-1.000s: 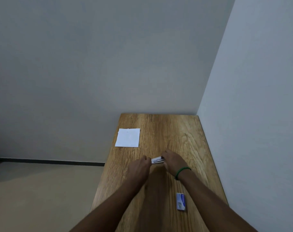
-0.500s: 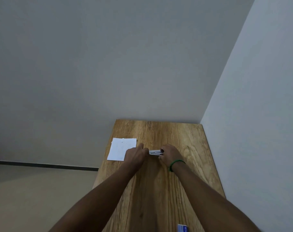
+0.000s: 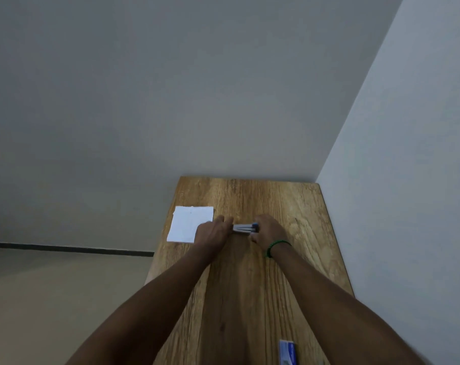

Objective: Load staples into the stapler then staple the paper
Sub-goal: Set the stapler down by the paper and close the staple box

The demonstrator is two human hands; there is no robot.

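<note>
Stapler (image 3: 245, 227) mid-table (image 3: 289, 206), pinched between both hands: left hand (image 3: 212, 231) closed on its left end, right hand (image 3: 267, 231) wrapped round the right end. Likely small, rigid, light, smooth casing; hold by the ends. Paper (image 3: 190, 223) flat just left, thin, floppy. Staple box (image 3: 288, 353) near edge

The stapler (image 3: 245, 228) lies on the tabletop (image 3: 289, 201), about midway across it, and serves as the landmark. The left hand (image 3: 212, 231) is at its left end, the right hand (image 3: 266, 231) at its right end, both touching it. The paper (image 3: 189, 223) lies left of the stapler at the tabletop's left edge, partly under the left hand. The staple box (image 3: 287, 352) lies well nearer than the stapler, slightly right.
</note>
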